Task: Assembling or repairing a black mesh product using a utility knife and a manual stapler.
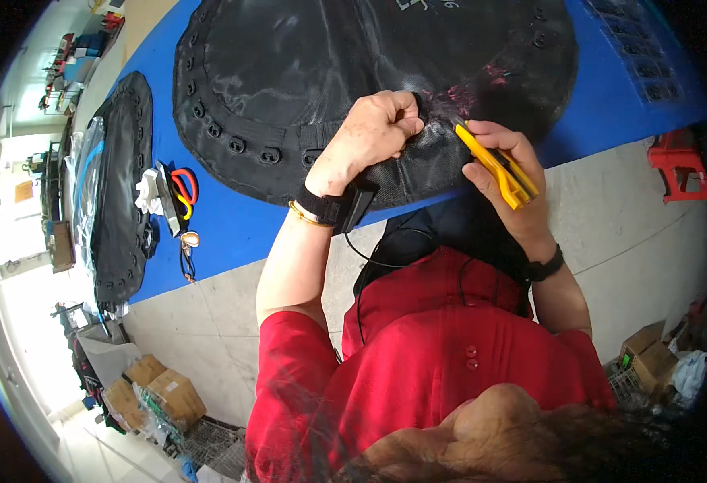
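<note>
A large rounded black mesh fabric piece lies over the blue tabletop, with black plastic loops set along its curved border. My left hand is closed in a pinch at the piece's near edge, on what looks like its fabric or a thread. Just to the right, my right hand grips yellow-handled thread snips. Their tip points at the fabric near my left fingertips; whether the blades touch it cannot be made out. Reddish-pink marks show on the fabric beyond the snips.
To the left lie red-and-yellow-handled scissors, a crumpled white tissue and another black looped piece beside clear plastic. A red stool stands at right. Cardboard boxes sit on the floor at lower left. A cable hangs from my left wrist.
</note>
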`<state>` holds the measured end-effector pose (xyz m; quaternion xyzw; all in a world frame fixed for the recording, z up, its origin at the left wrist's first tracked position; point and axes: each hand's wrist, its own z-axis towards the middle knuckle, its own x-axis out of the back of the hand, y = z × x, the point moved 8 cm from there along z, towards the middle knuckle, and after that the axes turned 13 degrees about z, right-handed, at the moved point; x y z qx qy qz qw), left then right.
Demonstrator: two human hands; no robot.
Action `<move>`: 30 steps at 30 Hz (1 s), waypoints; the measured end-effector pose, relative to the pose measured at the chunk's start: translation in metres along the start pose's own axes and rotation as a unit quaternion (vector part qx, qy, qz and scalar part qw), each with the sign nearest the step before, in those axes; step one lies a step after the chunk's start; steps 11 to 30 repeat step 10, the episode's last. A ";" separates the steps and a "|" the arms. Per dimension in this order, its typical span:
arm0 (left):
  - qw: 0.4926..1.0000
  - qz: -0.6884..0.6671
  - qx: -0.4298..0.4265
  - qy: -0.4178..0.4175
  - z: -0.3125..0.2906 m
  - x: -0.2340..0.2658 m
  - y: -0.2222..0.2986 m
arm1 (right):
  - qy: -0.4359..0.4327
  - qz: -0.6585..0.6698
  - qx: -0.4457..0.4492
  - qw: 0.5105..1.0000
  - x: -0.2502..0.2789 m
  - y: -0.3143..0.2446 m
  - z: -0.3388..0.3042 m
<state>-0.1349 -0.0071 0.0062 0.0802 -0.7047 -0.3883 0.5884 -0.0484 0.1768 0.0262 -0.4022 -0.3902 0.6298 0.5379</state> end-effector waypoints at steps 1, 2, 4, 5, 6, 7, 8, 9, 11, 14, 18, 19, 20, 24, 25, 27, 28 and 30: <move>0.996 -0.050 0.056 -0.048 -0.001 -0.002 0.001 | 0.007 0.008 0.003 1.000 -0.001 0.001 -0.001; 0.984 -0.099 0.112 -0.097 -0.003 -0.007 -0.002 | 0.008 0.007 0.005 1.000 -0.001 0.003 -0.002; 0.983 -0.106 0.104 -0.104 -0.002 -0.009 -0.003 | -0.016 -0.081 0.052 0.995 -0.007 -0.003 -0.003; 0.982 -0.114 0.099 -0.110 -0.002 -0.010 -0.003 | -0.022 -0.087 0.073 0.993 -0.011 -0.006 -0.002; 0.982 -0.114 0.100 -0.110 -0.001 -0.009 -0.004 | -0.022 -0.086 0.073 0.993 -0.012 -0.006 -0.003; 0.982 -0.110 0.098 -0.118 -0.001 -0.009 -0.004 | -0.021 -0.094 0.077 0.992 -0.013 -0.006 -0.003; 0.982 -0.105 0.096 -0.126 0.000 -0.010 -0.005 | -0.020 -0.102 0.081 0.991 -0.014 -0.006 -0.004; 0.981 -0.105 0.093 -0.132 0.000 -0.010 -0.005 | -0.027 -0.113 0.084 0.990 -0.015 -0.005 -0.004; 0.981 -0.105 0.090 -0.137 0.001 -0.009 -0.005 | -0.030 -0.119 0.087 0.989 -0.016 -0.006 -0.003; 0.981 -0.105 0.090 -0.137 0.001 -0.009 -0.005 | -0.030 -0.119 0.087 0.989 -0.016 -0.006 -0.003; 0.981 -0.105 0.090 -0.137 0.001 -0.009 -0.005 | -0.030 -0.119 0.087 0.989 -0.016 -0.006 -0.003; 0.981 -0.105 0.090 -0.137 0.001 -0.009 -0.005 | -0.030 -0.119 0.087 0.989 -0.016 -0.006 -0.003; 0.981 -0.105 0.090 -0.137 0.001 -0.009 -0.005 | -0.030 -0.119 0.087 0.989 -0.016 -0.006 -0.003; 0.981 -0.105 0.090 -0.137 0.001 -0.009 -0.005 | -0.030 -0.119 0.087 0.989 -0.016 -0.006 -0.003; 0.981 -0.105 0.090 -0.137 0.001 -0.009 -0.005 | -0.030 -0.119 0.087 0.989 -0.016 -0.006 -0.003; 0.981 -0.105 0.090 -0.137 0.001 -0.009 -0.005 | -0.030 -0.119 0.087 0.989 -0.016 -0.006 -0.003; 0.981 -0.105 0.090 -0.137 0.001 -0.009 -0.005 | -0.030 -0.119 0.087 0.989 -0.016 -0.006 -0.003; 0.981 -0.105 0.090 -0.137 0.001 -0.009 -0.005 | -0.030 -0.119 0.087 0.989 -0.016 -0.006 -0.003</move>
